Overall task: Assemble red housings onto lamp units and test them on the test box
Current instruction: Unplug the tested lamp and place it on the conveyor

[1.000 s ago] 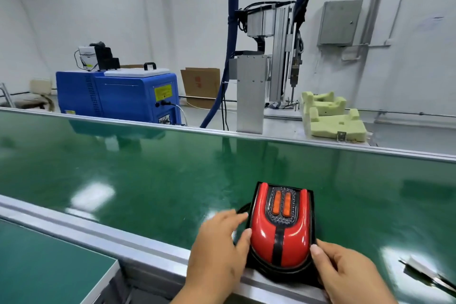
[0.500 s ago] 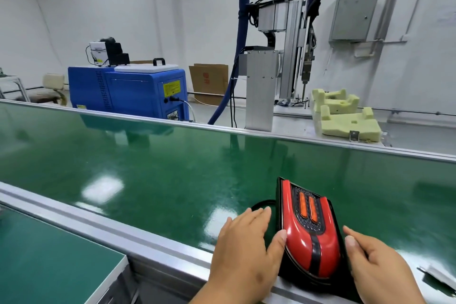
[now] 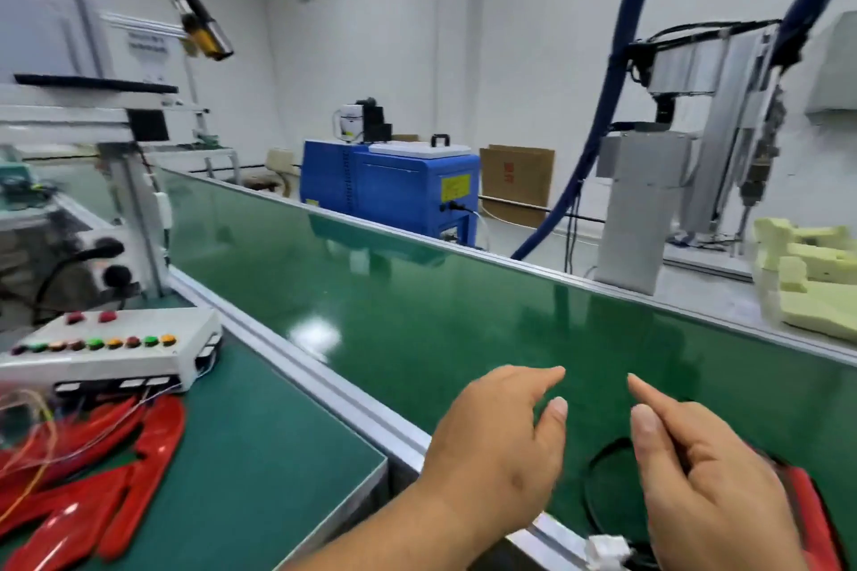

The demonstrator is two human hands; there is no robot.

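The assembled lamp unit with its red housing lies on the green conveyor belt at the lower right, mostly hidden behind my right hand. Its black cable loops beside it and ends in a white plug. My left hand hovers over the belt's near rail, fingers relaxed, holding nothing. My right hand is also empty, fingers loosely extended. The white test box with coloured buttons sits on the bench at left. Loose red housings lie in front of it.
Thin coloured wires trail from the test box over the housings. A microscope stand rises behind it. Across the belt stand a blue machine, a screwdriving station and yellow foam fixtures.
Both hands have let go of the lamp unit, which now lies at the lower right. My view has swung left, bringing the test box and loose red housings into sight.
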